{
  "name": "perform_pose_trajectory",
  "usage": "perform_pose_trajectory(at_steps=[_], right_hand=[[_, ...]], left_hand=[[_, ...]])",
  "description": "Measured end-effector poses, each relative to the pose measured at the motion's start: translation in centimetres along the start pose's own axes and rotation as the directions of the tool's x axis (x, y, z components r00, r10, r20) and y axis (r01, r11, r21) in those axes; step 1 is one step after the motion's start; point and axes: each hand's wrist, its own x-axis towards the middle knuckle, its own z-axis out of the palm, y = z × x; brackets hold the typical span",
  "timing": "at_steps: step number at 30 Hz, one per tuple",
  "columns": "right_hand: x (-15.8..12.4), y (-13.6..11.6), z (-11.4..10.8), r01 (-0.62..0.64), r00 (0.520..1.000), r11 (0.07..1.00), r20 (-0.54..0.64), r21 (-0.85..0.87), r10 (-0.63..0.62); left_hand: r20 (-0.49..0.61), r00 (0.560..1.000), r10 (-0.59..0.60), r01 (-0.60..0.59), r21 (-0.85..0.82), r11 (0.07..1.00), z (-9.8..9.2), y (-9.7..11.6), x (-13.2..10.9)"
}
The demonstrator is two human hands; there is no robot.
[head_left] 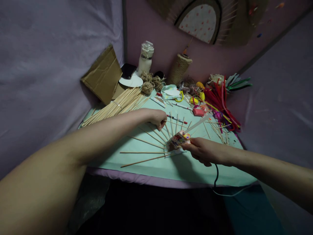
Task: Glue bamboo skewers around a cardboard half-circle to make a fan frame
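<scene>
My right hand (201, 150) is wrapped round a hot glue gun (179, 138) with a colourful pattern. A translucent glue stick (198, 123) juts from its back, and a dark cord hangs below. My left hand (158, 119) is closed in a pinch beyond the fan, with a thin wooden stick (177, 123) running right from its fingertips. Below both hands, several wooden sticks (146, 152) spread like a fan from a small base, which the glue gun and its shadow partly hide. A marker (179, 119) with red ends lies just past the fan.
A bundle of wooden sticks (117, 104) lies at left by folded cardboard (104, 75). Behind are a white bottle (146, 57), twine balls (147, 87) and a twine spool (180, 69). Red pipe cleaners (221, 101) and loose stick pieces (220, 132) lie on the right.
</scene>
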Motion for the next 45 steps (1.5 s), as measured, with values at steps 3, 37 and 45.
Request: perform_pose_trajectory(at_steps=[3, 37, 45], right_hand=[[0.0, 0.0, 0.0, -0.002, 1.000, 1.000, 0.002, 0.007, 0.002], [-0.7, 1.5, 0.0, 0.062, 0.997, 0.997, -0.047, 0.053, -0.059], [-1.1, 1.8, -0.1, 0.075, 0.997, 0.994, -0.037, 0.080, -0.073]], left_hand=[[-0.003, 1.000, -0.003, 0.003, -0.021, 1.000, 0.0, 0.0, 0.1], [-0.011, 1.000, 0.026, -0.026, 0.011, 1.000, 0.4, -0.6, 0.7], [-0.011, 1.000, 0.010, -0.010, -0.005, 1.000, 0.6, -0.9, 0.8]])
